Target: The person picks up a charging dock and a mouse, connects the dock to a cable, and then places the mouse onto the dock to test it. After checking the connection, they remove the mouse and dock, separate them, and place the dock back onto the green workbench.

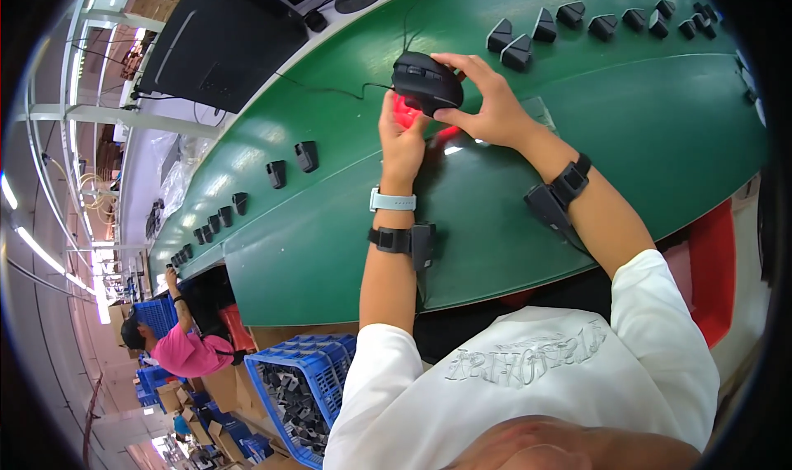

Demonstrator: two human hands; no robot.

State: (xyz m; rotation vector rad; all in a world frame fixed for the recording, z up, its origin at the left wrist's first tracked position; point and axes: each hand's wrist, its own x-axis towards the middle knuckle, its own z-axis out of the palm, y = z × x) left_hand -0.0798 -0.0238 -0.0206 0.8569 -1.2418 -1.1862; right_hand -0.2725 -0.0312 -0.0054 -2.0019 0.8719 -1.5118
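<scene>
Both of my hands hold a black computer mouse (423, 81) above the green bench. My left hand (402, 144) supports it from below at its near left side, fingers partly hidden behind it. My right hand (499, 111) grips its right side, with the thumb at the near end and the fingers along the far edge. Red light shines beneath the mouse onto my left fingers, and a red reflection shows on the bench surface. A thin black cable (351, 96) runs leftward over the bench from near the mouse.
Several black angular pieces (517, 53) stand at the far right, and more black pieces (306, 156) form a row at left. A black monitor (223, 45) is beyond the bench. A blue crate (338, 369) of dark parts and a red bin (719, 280) flank me. A co-worker (186, 350) works at far left.
</scene>
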